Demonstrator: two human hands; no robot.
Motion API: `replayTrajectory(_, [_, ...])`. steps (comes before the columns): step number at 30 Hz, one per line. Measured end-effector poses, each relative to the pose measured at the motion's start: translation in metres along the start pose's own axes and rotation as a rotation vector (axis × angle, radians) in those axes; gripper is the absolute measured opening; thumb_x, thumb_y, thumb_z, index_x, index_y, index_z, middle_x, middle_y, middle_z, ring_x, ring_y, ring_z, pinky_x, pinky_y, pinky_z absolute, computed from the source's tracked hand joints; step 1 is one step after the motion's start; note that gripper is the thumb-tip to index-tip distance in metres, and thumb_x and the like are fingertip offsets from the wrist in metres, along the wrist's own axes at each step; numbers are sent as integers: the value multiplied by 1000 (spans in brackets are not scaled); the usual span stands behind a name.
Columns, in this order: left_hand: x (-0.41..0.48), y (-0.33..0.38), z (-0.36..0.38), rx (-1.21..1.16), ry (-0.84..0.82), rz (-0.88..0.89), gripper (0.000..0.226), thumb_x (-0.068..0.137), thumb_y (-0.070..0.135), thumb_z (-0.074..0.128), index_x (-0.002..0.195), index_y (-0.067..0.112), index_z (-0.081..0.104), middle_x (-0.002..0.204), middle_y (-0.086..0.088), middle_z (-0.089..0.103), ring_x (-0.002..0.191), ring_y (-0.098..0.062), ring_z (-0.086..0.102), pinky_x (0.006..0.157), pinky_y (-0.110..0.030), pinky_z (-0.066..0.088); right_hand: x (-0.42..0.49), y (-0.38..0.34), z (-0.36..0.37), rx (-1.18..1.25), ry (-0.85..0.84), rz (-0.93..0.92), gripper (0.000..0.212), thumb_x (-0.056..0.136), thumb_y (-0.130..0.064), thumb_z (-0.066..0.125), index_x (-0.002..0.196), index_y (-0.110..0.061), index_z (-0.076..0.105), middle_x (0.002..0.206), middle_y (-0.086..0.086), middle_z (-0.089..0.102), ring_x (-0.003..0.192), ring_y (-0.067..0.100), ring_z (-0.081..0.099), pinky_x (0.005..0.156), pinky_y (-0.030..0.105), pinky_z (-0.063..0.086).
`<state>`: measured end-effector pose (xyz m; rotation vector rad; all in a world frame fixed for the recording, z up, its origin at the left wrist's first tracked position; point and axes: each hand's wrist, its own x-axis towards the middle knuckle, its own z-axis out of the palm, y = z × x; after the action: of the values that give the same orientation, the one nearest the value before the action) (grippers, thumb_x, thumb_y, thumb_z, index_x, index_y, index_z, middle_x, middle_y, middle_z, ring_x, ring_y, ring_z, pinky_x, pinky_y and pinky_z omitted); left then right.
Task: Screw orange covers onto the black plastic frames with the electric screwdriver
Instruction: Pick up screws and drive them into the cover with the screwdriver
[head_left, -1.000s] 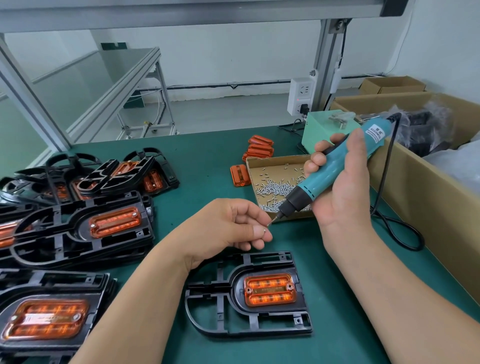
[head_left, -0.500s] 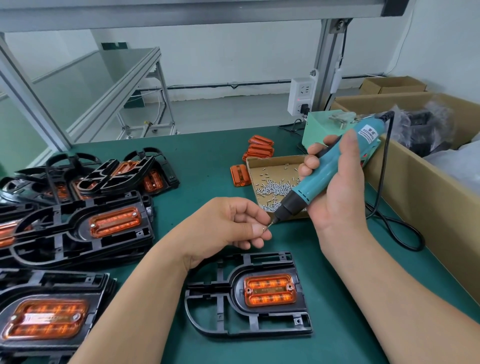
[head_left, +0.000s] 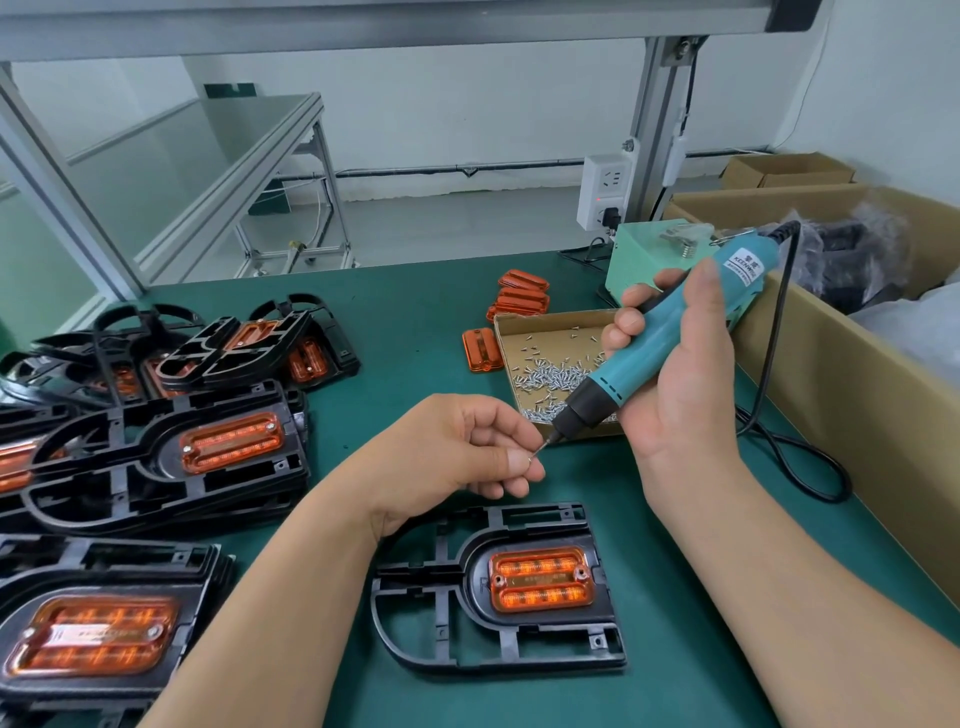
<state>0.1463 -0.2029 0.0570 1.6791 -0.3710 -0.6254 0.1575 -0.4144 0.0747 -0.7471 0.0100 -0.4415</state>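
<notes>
R hand (head_left: 675, 374): we grip the screwdriver (head_left: 670, 338), tip aimed at 7 o'clock.
L hand (head_left: 457, 457): we pinch a screw (head_left: 531, 457) at that tip.
Frame (head_left: 441, 613): flat on mat (head_left: 415, 322), 6 o'clock of our hands, w/ orange cover (head_left: 540, 579) on it.
Screw box (head_left: 524, 332): 12 o'clock of frame.

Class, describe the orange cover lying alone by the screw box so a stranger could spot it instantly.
Start at the shallow cardboard box of screws on the green table. Beside its left wall lies one orange cover. Unlike the stacked covers behind it, it lies alone.
</notes>
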Motion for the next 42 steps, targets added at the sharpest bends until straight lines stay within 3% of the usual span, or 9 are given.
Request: replayTrajectory(42, [3, -5, -1, -56, -5, 4, 13, 98, 0, 69, 108, 8, 72, 100, -15, 79, 83, -17, 74, 72, -23, 60, -1, -1, 1, -1, 12, 5, 27, 108, -41, 57, 106, -14, 54, 83, 5, 65, 64, 13, 55, 61, 26, 50])
